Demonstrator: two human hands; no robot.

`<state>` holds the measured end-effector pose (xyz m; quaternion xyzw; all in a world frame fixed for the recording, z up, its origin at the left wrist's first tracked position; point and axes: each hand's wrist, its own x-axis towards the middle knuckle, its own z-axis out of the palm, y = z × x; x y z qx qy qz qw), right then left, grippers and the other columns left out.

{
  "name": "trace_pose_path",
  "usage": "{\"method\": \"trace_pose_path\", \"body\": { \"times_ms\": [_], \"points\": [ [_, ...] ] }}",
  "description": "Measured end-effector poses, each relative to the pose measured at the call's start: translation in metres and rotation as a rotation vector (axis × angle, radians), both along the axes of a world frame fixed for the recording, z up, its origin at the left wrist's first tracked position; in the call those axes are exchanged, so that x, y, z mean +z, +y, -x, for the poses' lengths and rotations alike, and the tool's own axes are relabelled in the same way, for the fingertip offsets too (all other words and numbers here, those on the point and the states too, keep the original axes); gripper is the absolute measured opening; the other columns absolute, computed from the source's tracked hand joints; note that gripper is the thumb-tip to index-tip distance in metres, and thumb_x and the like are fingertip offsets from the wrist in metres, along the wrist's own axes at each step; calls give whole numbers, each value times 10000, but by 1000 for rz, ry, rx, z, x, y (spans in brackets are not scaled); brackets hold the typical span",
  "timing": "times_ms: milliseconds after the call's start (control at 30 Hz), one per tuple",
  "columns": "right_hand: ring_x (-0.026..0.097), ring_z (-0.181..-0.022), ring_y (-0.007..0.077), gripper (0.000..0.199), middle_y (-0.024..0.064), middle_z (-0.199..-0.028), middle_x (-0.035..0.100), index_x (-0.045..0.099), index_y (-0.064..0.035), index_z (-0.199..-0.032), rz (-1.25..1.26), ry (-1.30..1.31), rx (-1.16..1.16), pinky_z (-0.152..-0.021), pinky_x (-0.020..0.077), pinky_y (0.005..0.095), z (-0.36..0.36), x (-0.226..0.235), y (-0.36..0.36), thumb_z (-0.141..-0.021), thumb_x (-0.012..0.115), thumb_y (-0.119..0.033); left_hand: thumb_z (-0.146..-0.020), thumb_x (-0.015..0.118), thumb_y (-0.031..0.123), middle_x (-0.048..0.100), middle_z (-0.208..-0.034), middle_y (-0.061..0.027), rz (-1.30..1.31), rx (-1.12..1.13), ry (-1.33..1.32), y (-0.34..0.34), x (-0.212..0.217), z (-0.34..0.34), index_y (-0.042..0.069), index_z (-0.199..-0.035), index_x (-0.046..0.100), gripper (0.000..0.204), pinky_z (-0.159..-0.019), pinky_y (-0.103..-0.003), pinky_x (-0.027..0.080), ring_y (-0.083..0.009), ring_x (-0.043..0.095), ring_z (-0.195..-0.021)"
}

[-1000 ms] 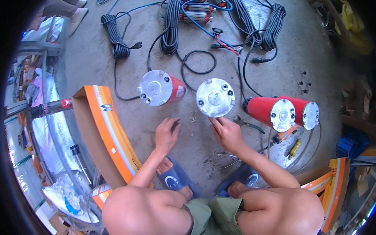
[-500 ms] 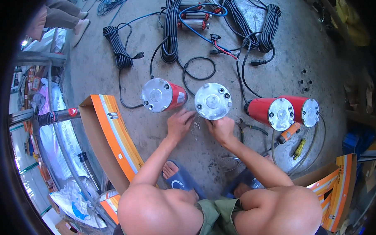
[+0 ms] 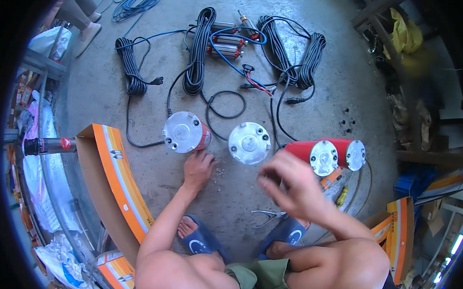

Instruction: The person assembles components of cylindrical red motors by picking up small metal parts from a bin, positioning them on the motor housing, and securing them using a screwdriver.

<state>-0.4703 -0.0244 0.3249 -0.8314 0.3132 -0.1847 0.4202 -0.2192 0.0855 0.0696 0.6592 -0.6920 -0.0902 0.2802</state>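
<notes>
Right hand (image 3: pixel 295 181) higher, four metal caps (image 3: pixel 249 143)

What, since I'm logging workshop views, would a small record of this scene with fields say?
Left hand: bare left hand, low beside a red cylinder with a round silver metal end; contact unclear
Right hand: bare right hand, held above the floor, fingers curled; whether it holds anything is unclear
Centre: round silver metal end cap, facing up
Right side: two red cylinders with silver metal ends, next to each other
Beyond: bundled black cables
Left side: orange-and-white cardboard box, open
</notes>
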Motion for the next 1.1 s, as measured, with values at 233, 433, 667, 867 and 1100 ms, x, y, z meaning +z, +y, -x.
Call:
{"method": "trace_pose_path", "body": {
  "times_ms": [233,433,667,867,1100],
  "points": [
    [711,-793,316,134,159,-877,723,760,-5,-939,93,166,-99,-712,549,398,-19,3,-63,-862,754,-115,-839,783,153,636,-934,-115,0,21,29,-4,-1,0,61,-929,666,173,-782,-456,506,-339,634,-931],
    [729,-739,290,114,136,-820,742,792,-30,-890,135,211,-162,-697,563,373,-23,2,-59,-825,763,-118,-882,750,129,644,-924,-114,11,184,194,8,4,3,43,-924,647,140,-746,-431,511,-316,643,-879],
    [755,-737,221,170,138,-811,772,805,0,-935,-48,230,-221,-726,584,335,-19,2,-63,-824,780,-127,-1029,694,143,642,-828,-19,139,615,1103,25,124,-28,27,-983,659,129,-674,-257,473,-90,571,-735],
    [680,-735,111,203,90,-802,754,794,31,-959,-279,153,-236,-718,565,297,-16,8,-81,-875,777,-153,-1008,716,120,669,-841,-39,131,429,1243,-14,209,-58,4,-979,673,127,-682,-247,496,-96,614,-744],
    [602,-682,86,157,40,-815,695,756,18,-982,-58,59,50,-627,482,263,-68,17,-83,-917,776,-123,-985,723,91,668,-821,-31,-96,363,1058,-25,216,-62,-8,-964,682,109,-670,-256,499,-98,609,-716]
  ]
}}
